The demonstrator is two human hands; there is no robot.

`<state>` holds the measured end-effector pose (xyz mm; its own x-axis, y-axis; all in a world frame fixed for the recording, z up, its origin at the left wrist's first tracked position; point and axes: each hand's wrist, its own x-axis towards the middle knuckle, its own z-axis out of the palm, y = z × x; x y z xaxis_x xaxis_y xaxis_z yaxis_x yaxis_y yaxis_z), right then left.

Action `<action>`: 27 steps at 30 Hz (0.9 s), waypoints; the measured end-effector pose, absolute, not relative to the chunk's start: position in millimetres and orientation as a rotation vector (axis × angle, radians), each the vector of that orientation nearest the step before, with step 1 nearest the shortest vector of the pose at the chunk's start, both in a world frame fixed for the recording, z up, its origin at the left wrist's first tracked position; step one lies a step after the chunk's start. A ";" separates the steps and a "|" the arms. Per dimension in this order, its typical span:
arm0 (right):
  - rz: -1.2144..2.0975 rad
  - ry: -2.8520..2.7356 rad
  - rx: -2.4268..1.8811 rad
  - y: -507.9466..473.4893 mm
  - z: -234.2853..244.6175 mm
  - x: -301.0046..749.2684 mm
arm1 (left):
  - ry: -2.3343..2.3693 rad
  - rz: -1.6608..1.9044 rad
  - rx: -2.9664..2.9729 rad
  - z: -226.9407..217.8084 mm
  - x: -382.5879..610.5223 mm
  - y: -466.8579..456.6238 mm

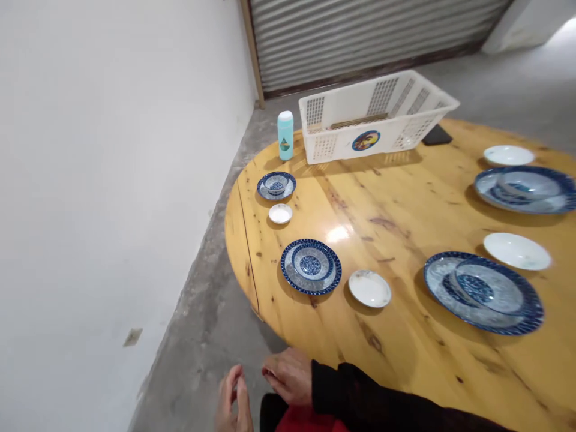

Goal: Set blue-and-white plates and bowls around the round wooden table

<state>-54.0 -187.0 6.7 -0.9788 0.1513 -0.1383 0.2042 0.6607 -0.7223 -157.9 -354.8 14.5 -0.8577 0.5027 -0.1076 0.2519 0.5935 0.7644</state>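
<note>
My left hand (pixel 234 401) is off the table's near edge, its thumb and index finger apart and slightly bent, with nothing seen between them. Just right of it, my right hand (pixel 288 375) has its fingers curled together at the table edge, and no object shows in it. Nearest to both hands is a blue-patterned plate (pixel 288 281) with a matching bowl (pixel 310 264) on it. Beside that plate lies a small white saucer (pixel 369 288). To the right, another blue plate (pixel 508 318) carries a bowl (pixel 477 287).
Further back on the round wooden table (pixel 333 324) are a white plastic basket (pixel 333 147) holding thin brown sticks (pixel 360 121), a turquoise bottle (pixel 285 137) and a dark flat object (pixel 437 135). More blue plates, bowls and white saucers (pixel 517 251) sit around. A white wall (pixel 112 180) stands left.
</note>
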 end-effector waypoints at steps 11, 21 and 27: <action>-1.422 2.678 1.239 -152.6 -5.4 -49.6 | 2.013 0.965 1.155 49.3 -314.9 -110.0; -1.465 2.444 2.165 -153.9 -1.0 -123.3 | 1.842 0.870 1.200 17.1 -408.1 131.3; -1.504 2.083 2.495 -158.4 1.4 -134.0 | 1.840 0.819 1.242 4.7 -409.0 222.7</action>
